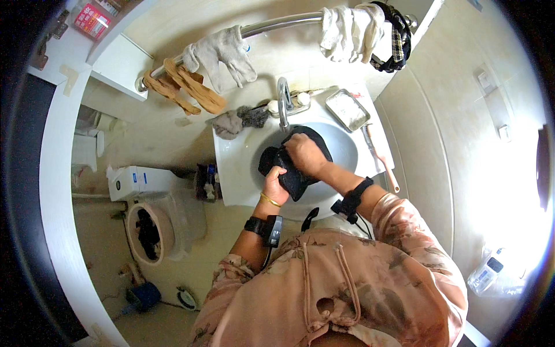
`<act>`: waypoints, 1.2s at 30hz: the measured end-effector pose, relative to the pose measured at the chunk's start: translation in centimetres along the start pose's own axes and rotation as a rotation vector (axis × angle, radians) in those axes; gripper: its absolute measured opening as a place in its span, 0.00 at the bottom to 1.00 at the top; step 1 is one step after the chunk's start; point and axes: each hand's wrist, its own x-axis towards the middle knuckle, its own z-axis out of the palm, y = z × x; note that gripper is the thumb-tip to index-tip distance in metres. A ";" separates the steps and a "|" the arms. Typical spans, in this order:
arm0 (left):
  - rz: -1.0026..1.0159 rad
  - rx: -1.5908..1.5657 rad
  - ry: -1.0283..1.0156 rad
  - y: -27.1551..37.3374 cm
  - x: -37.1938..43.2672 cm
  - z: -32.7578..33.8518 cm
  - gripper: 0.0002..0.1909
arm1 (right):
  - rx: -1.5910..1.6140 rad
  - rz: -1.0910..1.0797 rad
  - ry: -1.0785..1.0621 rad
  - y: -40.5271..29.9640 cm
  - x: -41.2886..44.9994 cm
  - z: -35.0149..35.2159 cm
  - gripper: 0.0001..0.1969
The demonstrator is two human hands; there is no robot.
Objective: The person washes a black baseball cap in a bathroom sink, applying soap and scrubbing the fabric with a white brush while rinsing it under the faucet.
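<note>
A black cloth item [318, 141], perhaps a cap or a shoe, is held over the pale blue basin of a white washbasin [238, 191]. My left hand [275, 186] grips its near left edge, thumb on top. My right hand [305, 155] is curled into a fist on its upper face; whether the fingers hold the cloth or something small is hidden. Just beyond the item stands a chrome faucet [283, 102]; whether water runs cannot be told. A metal tray [347, 110] and a long-handled brush [383, 162] lie on the basin's right side.
Grey scrubbing cloths [238, 121] lie at the basin's back left corner. Above, a metal towel rail [282, 25] carries grey gloves [221, 54], tan cloth strips [190, 84] and white cloths [351, 32]. At the lower left are a round tub [167, 234] holding dark cloth and a blue container [145, 296].
</note>
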 end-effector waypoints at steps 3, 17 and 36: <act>-0.013 0.017 -0.007 0.1 -0.1 0.7 0.11 | 0.123 -0.069 0.400 -1.5 -0.7 1.8 0.17; 0.058 -0.008 -0.202 1.1 1.5 2.9 0.26 | -0.298 0.928 -0.023 9.6 -14.5 -2.2 0.27; 0.011 -0.031 -0.139 -0.8 1.4 3.0 0.32 | 0.169 0.490 -0.184 -1.6 -6.8 -3.1 0.22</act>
